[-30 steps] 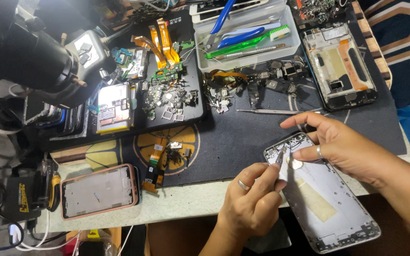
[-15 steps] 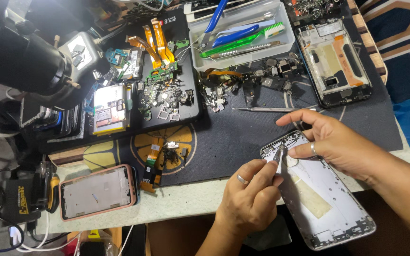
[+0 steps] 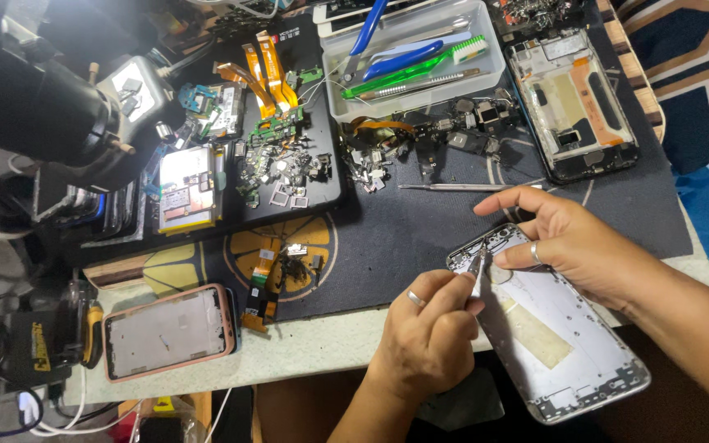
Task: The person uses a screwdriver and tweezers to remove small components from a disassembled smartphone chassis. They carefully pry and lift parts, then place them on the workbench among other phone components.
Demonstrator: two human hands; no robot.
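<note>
Near the desk's (image 3: 322,349) front edge, a silver phone back housing (image 3: 547,336) lies inside-up, its lower end hanging off the edge. L hand (image 3: 428,340) has its grip closed on thin metal tweezers (image 3: 478,267), tips down at the housing's top corner. R hand (image 3: 572,242) rests on the housing's upper part, thumb & ring finger pressing it, index finger stretched out; grip loosely curled, not clamped on anything. Ring on each hand. Further back on the dark work mat (image 3: 420,221): a loose screwdriver (image 3: 461,187), a stripped phone frame (image 3: 572,102), a clear tray (image 3: 416,57) w/ a green toothbrush & blue tools, piles of small parts. Pink-cased phone (image 3: 167,332) sits well left.
</note>
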